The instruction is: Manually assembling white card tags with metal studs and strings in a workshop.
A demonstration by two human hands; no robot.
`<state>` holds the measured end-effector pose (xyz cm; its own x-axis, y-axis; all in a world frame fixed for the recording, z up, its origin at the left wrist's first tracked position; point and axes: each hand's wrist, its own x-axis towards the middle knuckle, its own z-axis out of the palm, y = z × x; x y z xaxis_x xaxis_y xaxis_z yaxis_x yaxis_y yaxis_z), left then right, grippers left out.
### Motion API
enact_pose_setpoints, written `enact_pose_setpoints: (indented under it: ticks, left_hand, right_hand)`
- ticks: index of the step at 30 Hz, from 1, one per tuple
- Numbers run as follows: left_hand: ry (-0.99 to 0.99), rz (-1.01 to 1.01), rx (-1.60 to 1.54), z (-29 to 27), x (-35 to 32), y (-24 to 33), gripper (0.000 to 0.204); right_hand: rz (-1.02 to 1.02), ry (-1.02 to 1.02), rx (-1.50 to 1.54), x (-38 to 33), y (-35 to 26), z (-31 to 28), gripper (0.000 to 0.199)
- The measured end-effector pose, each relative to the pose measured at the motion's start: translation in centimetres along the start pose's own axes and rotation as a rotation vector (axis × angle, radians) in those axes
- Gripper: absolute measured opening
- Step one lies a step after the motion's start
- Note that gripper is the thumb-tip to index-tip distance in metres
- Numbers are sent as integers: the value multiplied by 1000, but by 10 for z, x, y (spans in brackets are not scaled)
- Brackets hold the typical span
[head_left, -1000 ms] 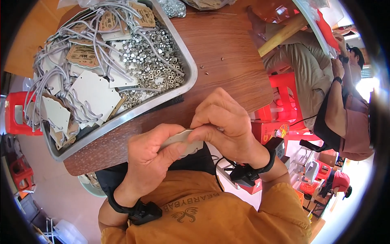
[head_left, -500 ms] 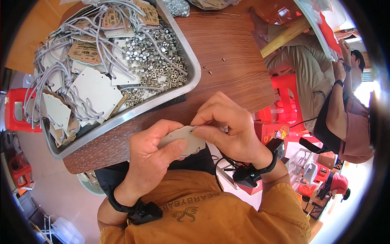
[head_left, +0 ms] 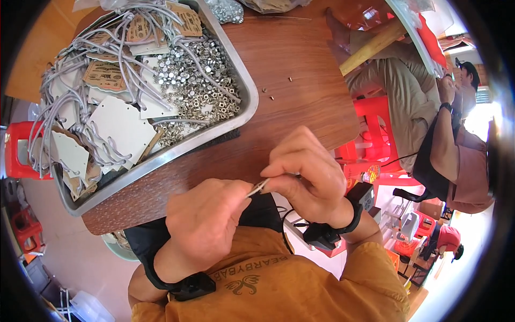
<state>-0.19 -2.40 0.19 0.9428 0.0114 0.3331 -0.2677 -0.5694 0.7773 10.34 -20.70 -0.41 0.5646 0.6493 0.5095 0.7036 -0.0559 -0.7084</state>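
My left hand [head_left: 205,222] is closed on a pale card [head_left: 258,187] in front of my chest. Turned nearly edge-on, the card shows only a thin strip, the rest hidden behind my fingers. Thumb and forefinger of my right hand [head_left: 310,174] pinch the card's right end; whether a small part is between those fingertips I cannot tell. Beyond my hands, a metal tray [head_left: 250,102] holds small silvery metal fittings [head_left: 201,86], white cards [head_left: 122,126], brown printed cards [head_left: 104,75] and grey cords [head_left: 80,123] threaded through some of them.
The tray rests on a brown wooden table [head_left: 300,48] with a few loose fittings [head_left: 264,89] on it. A bag of metal pieces [head_left: 225,11] lies beyond the tray. Red stools [head_left: 375,123] stand at the right, near a seated person [head_left: 407,102]. Black devices are strapped to my wrists.
The card has been tipped from showing its flat face to nearly edge-on. My left hand has rolled over, its back now upward, and my right hand has shifted slightly right, still pinching the card.
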Motion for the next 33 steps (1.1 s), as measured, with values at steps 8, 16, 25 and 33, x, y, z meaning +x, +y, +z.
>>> enact_pose_setpoints:
  ticks: [8, 16, 25, 33]
  left_hand:
    - [135, 373, 126, 1, 3, -8, 34]
    - [90, 495, 229, -7, -4, -12, 28]
    - [79, 504, 228, -10, -11, -12, 22]
    - [92, 468, 302, -10, -23, -8, 16]
  right_hand:
    - [-315, 36, -202, -2, -2, 0, 33]
    - [-501, 51, -224, -2, -1, 3, 33]
    - [-550, 59, -240, -6, -5, 6, 36]
    - [-566, 90, -243, -10, -5, 12, 31]
